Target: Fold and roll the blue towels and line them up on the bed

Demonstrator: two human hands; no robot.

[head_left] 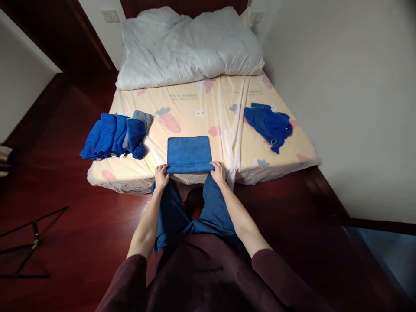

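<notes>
A blue cloth (189, 151) lies flat on the bed near its front edge, with its near edge folded or rolled over into a narrow strip. My left hand (161, 176) pinches the left end of that strip, and my right hand (217, 172) pinches the right end. To the left, several folded blue cloths (107, 132) lean in a row, with a grey cloth (143, 116) among them. A loose, crumpled blue cloth (269, 123) rests on the right side of the bed.
The bed (195, 102) has a patterned sheet under thin, wrinkled clear film. A covered bundle (191, 47) lies across its far end. A black metal stand (35, 240) is on the floor at the left. A wall rises along the right.
</notes>
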